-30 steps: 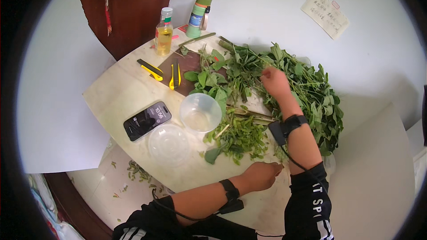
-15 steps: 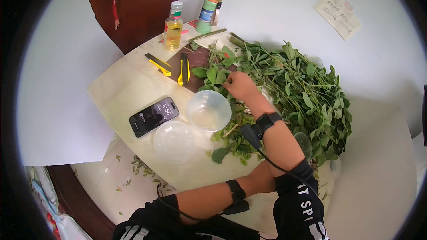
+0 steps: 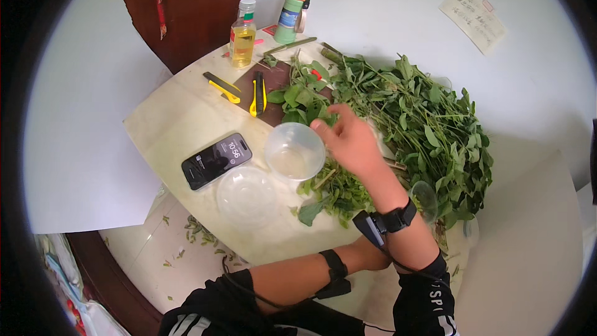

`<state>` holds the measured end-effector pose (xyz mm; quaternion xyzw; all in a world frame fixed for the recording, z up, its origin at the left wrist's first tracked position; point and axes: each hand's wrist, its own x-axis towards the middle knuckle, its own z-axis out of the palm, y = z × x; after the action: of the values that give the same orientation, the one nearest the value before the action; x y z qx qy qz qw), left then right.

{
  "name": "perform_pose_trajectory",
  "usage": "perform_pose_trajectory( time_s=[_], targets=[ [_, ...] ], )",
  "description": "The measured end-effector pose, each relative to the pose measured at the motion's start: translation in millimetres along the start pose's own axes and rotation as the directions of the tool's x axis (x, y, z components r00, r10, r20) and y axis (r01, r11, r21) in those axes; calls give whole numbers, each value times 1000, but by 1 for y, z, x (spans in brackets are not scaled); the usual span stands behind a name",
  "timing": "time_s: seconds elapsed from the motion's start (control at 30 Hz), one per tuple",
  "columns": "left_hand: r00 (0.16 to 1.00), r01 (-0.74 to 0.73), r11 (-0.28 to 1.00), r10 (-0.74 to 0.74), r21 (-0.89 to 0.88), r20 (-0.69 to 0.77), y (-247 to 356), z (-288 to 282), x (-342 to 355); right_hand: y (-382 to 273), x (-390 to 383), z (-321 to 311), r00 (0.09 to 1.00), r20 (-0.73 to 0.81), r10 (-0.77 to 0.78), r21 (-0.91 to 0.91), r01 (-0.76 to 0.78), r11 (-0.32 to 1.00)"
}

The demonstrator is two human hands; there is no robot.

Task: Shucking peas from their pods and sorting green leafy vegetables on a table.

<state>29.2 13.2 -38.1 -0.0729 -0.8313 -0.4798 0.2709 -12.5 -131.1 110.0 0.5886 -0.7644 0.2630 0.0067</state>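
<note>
Right hand [image 3: 353,143] has shifted nearer and right, off the far leaves [image 3: 305,96]; thumb and fingers parted beside the tub [image 3: 292,157], contact unclear. I read a pause in leaf-handling. Pods [image 3: 345,196] near-right of tub. Left hand [image 3: 372,256] partly hidden; can't tell its grip.
</note>
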Motion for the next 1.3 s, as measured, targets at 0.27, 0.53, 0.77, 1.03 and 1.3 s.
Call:
perform_pose_trajectory(
  time_s=[0.27,0.53,0.77,1.03,1.3],
  targets=[
    [986,44,992,-24,-119,163,1,1,3,16,-39,16,935,355,-6,218,-76,973],
    [943,80,997,-83,22,321,-1,-11,5,17,-53,-17,968,250,13,71,-31,997],
    [958,1,1000,-10,30,288,20,-27,17,158,26,-111,965,-261,3,-617,-169,769],
    [950,48,999,-52,22,309,19,-31,13,211,54,-130,986,-120,117,-886,-159,435],
    [927,71,994,-97,85,363,21,-35,13,183,72,-256,866,-500,-26,-697,-384,606]
  ],
)
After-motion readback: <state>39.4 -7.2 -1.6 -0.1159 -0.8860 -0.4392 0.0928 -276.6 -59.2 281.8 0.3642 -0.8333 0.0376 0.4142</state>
